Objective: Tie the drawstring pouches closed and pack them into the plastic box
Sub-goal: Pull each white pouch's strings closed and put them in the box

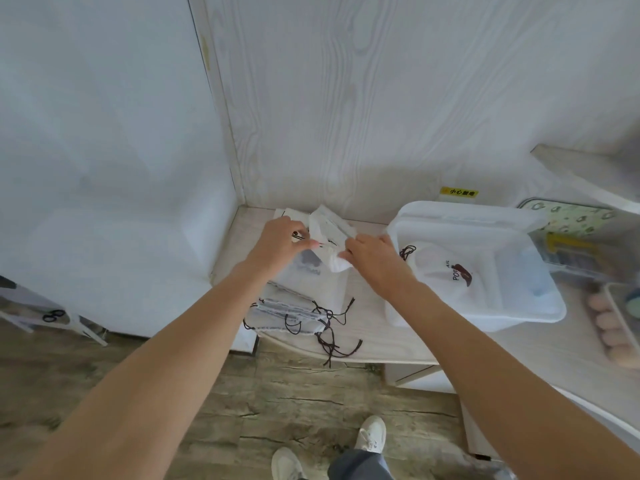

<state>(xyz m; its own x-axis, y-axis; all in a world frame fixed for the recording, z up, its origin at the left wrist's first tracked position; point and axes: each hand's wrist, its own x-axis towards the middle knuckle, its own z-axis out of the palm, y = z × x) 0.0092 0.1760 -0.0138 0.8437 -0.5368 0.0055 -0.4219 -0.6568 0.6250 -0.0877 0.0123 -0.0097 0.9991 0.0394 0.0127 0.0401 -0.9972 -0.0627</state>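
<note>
Progress looks early: one pouch [446,268] sits in the plastic box [540,306], both hands' fingers [349,252] pinch another pouch [329,237] above the surface [367,327], a stack [298,306] still waits untied.

On the table [374,327], a stack of pouches [304,289] lies left of the plastic box [478,268], their drawstrings [329,327] trailing toward the near edge. One pouch [446,268] lies inside the box. Both hands, left hand [280,244] and right hand [374,258], hold another pouch [329,237] above the stack's far end.
</note>
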